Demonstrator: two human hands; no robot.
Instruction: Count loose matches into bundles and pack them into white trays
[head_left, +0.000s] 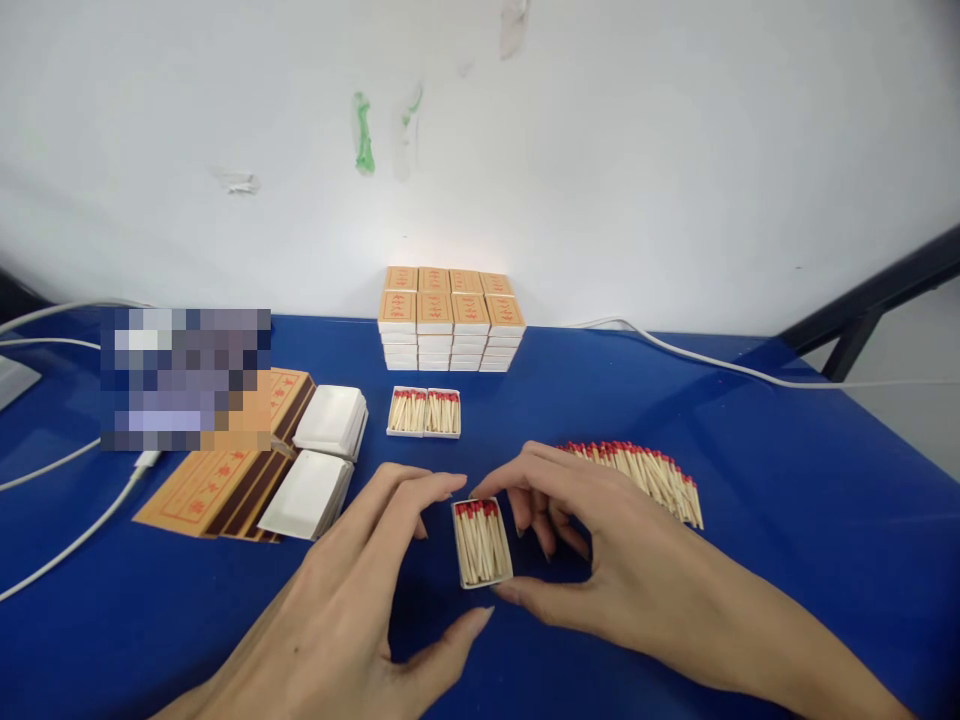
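Note:
A small white matchbox tray [482, 545], filled with red-headed matches, lies on the blue table between my hands. My right hand [581, 530] spans it, the index finger at its far edge and the thumb at its near right corner. Just to the left, my left hand [390, 575] is open, thumb and fingers apart, holding nothing. Partly hidden behind my right hand is a loose heap of matches [652, 475]. Farther back, two filled matchbox trays [424, 434] sit side by side.
Closed matchboxes [452, 345] are stacked against the white wall. Left of my hands are stacks of empty white trays [300, 492] and flat printed matchbox sleeves [202, 490]. A pixelated patch covers something behind them. White cables [720, 372] cross both sides of the table.

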